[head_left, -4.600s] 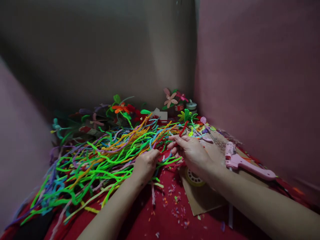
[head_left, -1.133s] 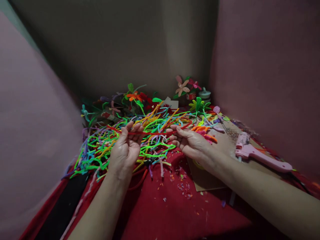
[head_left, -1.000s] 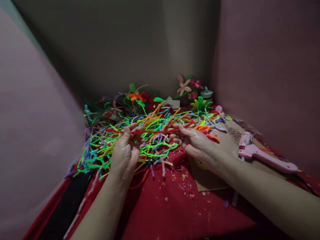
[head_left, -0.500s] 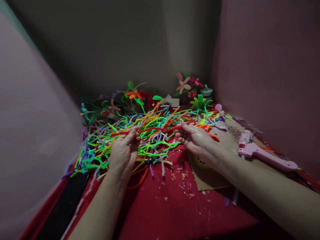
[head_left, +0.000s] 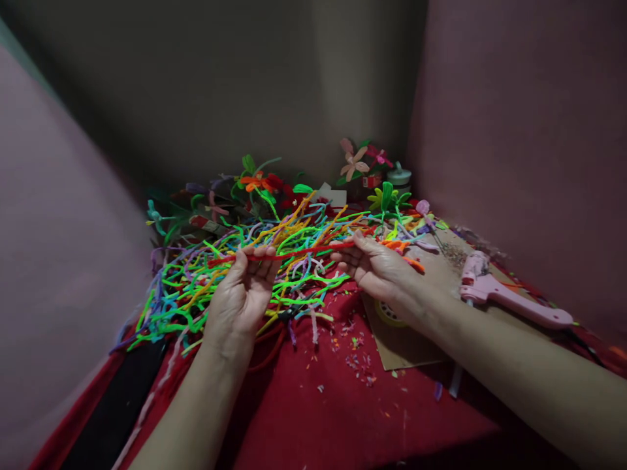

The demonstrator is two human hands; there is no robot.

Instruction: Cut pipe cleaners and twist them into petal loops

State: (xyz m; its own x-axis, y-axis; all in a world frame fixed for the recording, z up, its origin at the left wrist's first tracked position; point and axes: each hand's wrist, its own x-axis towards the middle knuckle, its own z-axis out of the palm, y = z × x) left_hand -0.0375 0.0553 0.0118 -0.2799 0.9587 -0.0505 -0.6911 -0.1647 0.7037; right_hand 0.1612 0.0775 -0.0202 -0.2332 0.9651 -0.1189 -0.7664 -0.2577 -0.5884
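A red pipe cleaner (head_left: 308, 250) stretches nearly level between my two hands, its left end poking out past my fingers. My left hand (head_left: 247, 287) holds it between thumb and fingers, palm turned up. Near its other end, my right hand (head_left: 367, 264) pinches it with thumb and fingertips, the other fingers loosely spread. Behind and beneath lies a tangled heap of pipe cleaners (head_left: 186, 294) in green, orange, blue and purple.
A pink glue gun (head_left: 514, 299) rests on a cardboard sheet (head_left: 411, 349) at right, by a yellow tape roll (head_left: 389, 314). Pipe-cleaner flowers (head_left: 353, 160) and a lidded jar (head_left: 399, 176) stand at the back. Fuzz scraps (head_left: 360, 369) dot the red cloth (head_left: 313, 424).
The fingers of my left hand have uncurled somewhat along the red pipe cleaner. My right hand's lower fingers have loosened. The whole view has shifted slightly.
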